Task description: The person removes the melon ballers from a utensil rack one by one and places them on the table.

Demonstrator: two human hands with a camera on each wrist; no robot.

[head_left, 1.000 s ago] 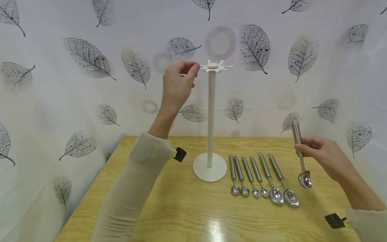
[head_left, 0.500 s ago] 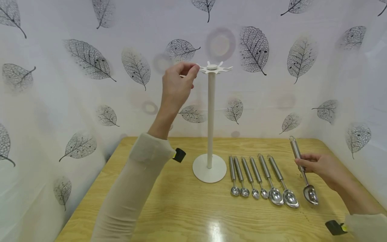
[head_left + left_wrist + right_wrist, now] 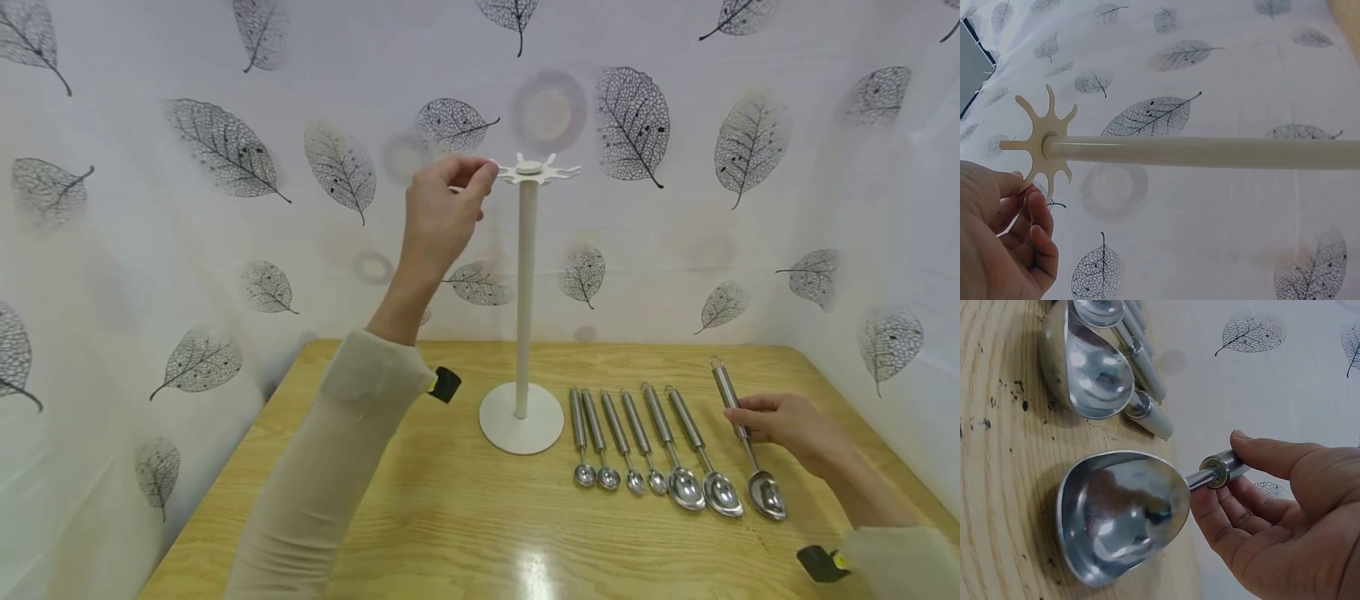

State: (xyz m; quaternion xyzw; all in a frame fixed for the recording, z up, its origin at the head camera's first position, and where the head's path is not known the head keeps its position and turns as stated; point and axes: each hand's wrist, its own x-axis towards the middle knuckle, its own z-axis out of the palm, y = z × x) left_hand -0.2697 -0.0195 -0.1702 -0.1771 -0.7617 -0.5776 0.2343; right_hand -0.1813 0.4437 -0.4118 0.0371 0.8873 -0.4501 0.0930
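Observation:
A white stand [image 3: 527,292] with a round base and a ring of curved hooks on top rises from the table. My left hand [image 3: 444,200] pinches the tip of one hook between thumb and fingers, seen also in the left wrist view. At the right, my right hand [image 3: 787,429] pinches the steel handle of a large ice cream scoop [image 3: 1122,515] with thumb and fingers. Its bowl faces up, at or just above the table; I cannot tell whether it touches. Left of it lies a row of several steel scoops [image 3: 660,425] of differing sizes, handles pointing away.
The wooden table [image 3: 420,517] ends at a back edge, behind which hangs a pale curtain [image 3: 300,167] printed with leaves. The tall stand is between my two hands, left of the row of scoops.
My right hand has moved down with the ice cream scoop, from above the table to at or near its surface. My left hand stays on the hook.

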